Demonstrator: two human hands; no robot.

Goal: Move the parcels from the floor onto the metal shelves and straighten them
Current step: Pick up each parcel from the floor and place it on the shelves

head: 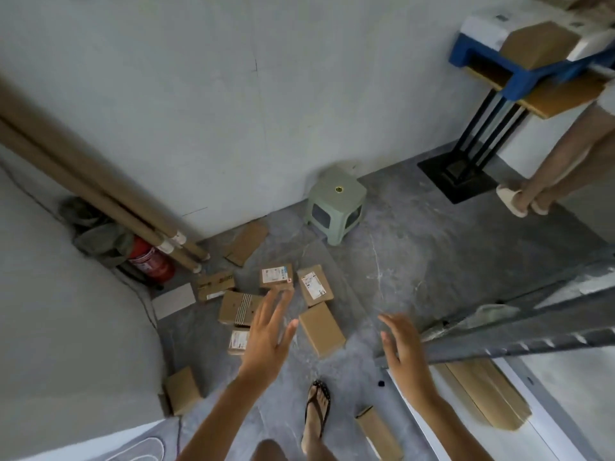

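Note:
Several small cardboard parcels lie scattered on the grey floor in the head view: a labelled one [277, 275], a second labelled one [314, 285], a plain one [322, 328], a striped one [237, 307] and a small labelled one [238, 341]. Another parcel [182, 389] leans by the left wall, and one more [377, 432] lies near my foot. My left hand [268, 334] hovers above the pile with fingers spread, holding nothing. My right hand [401, 347] is stretched out empty beside the corner of the metal shelf [519, 337].
A green plastic stool [336, 202] stands by the far wall. Cardboard tubes [100, 191] and a red fire extinguisher [151, 262] fill the left corner. Another person's legs [545, 171] stand at the right near a black stand [479, 141]. Flat cardboard [482, 390] lies under the shelf.

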